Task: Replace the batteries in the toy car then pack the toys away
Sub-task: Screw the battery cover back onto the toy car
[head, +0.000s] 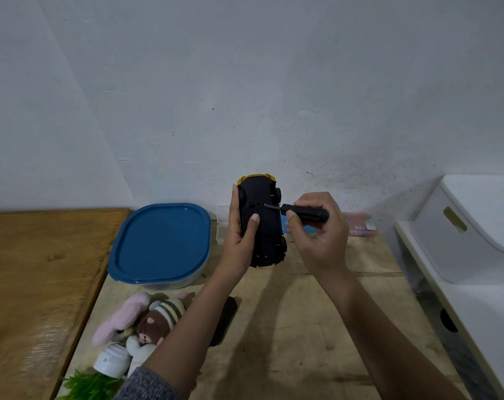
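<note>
A yellow toy car (266, 226) is held upright above the table with its black underside facing me. My left hand (240, 235) grips its left side, thumb pressed on the underside panel. My right hand (321, 229) holds a black screwdriver (301, 212) whose tip touches the underside near the upper middle. A plastic box with a blue lid (161, 243) stands closed to the left of the car.
Soft toys (147, 321), a small white pot (112, 362) with green plastic leaves and a black flat object (226, 319) lie at the front left. A pink packet (359, 225) and small clear boxes (222, 223) sit by the wall. A white bin (476, 226) stands at the right.
</note>
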`<state>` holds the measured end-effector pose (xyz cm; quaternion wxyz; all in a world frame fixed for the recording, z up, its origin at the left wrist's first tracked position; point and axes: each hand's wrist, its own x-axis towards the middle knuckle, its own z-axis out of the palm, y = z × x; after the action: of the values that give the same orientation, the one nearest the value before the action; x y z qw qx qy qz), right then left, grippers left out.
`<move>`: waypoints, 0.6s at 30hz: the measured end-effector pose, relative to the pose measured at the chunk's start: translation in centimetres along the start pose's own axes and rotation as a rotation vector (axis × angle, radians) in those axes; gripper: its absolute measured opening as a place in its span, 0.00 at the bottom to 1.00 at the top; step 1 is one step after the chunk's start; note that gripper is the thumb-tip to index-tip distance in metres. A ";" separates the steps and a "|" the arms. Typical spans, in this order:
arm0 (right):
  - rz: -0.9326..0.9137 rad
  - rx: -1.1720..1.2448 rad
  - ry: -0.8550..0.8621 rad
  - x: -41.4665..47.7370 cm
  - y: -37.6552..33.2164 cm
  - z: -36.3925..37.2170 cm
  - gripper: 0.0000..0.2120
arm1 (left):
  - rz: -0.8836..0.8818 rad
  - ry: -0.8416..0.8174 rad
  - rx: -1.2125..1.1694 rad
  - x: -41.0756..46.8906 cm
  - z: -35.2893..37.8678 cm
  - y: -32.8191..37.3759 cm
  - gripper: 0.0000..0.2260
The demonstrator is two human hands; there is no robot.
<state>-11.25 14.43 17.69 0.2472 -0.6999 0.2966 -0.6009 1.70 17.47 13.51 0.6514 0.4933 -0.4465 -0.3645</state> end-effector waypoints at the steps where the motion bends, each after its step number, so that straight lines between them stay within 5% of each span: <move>1: -0.001 0.003 -0.001 0.0 0.0 0.0 0.07 | -0.001 0.004 0.007 0.0 0.1 0.1 0.27; 18: -0.116 -0.131 -0.027 -0.1 -0.4 -1.1 0.06 | 0.004 0.020 0.045 -0.7 0.8 0.0 0.27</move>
<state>-12.30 14.81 18.03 0.1695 -0.7385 0.2907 -0.5842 0.68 17.84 13.43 0.6452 0.5108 -0.4490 -0.3481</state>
